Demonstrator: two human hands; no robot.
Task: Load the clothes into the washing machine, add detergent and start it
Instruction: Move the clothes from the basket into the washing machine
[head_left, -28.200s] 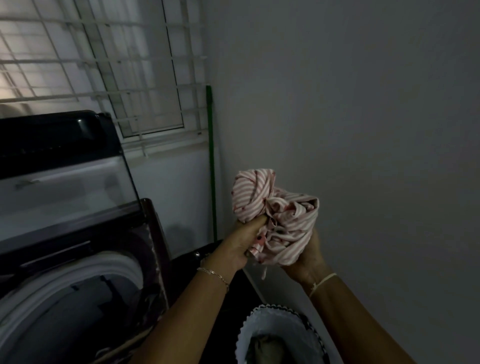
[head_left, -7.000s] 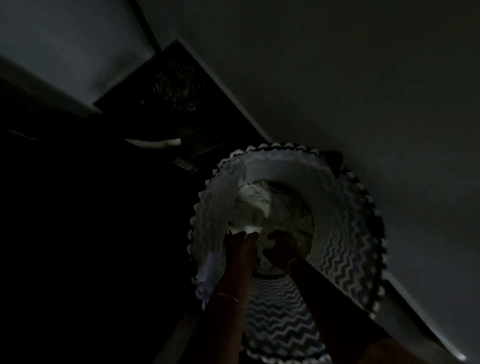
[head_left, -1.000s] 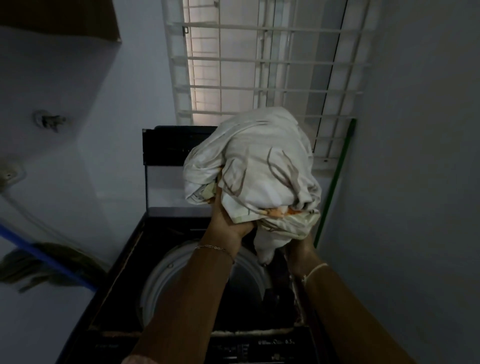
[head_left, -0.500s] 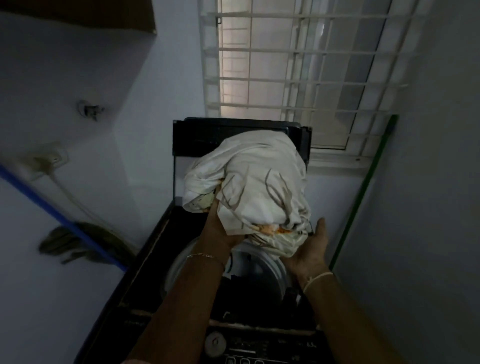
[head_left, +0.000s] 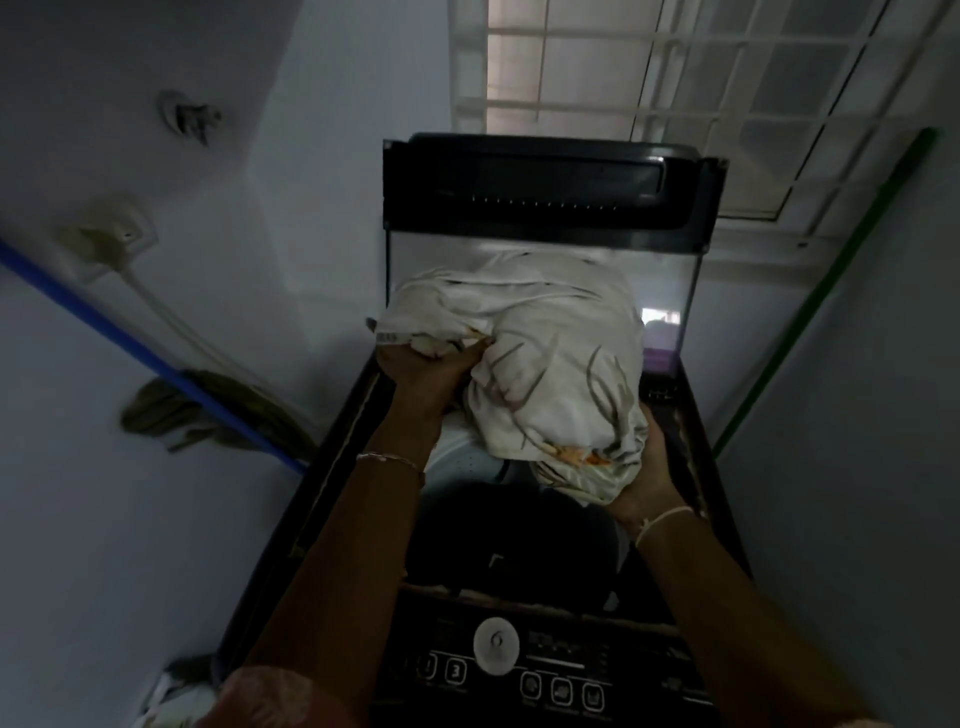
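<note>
A big bundle of white cloth (head_left: 545, 358) with thin dark and orange marks hangs just above the dark drum opening (head_left: 514, 530) of the black top-load washing machine (head_left: 332, 467). My left hand (head_left: 426, 374) grips the bundle's left side from below. Under its lower right side, my right hand (head_left: 644, 478) cups it. The machine's lid (head_left: 550, 187) stands raised behind the bundle. The control panel (head_left: 545, 670) with a round white dial lies at the near edge.
A blue-handled mop (head_left: 171, 374) leans on the left wall beside the machine. A green pole (head_left: 810, 306) leans in the right corner. A barred window (head_left: 675, 93) is behind the lid. A wall socket with a cable (head_left: 119, 239) is on the left.
The bundle has come down and forward, closer to the drum opening. My right hand has moved from beside the cloth to under it. My view has tilted down onto the control panel.
</note>
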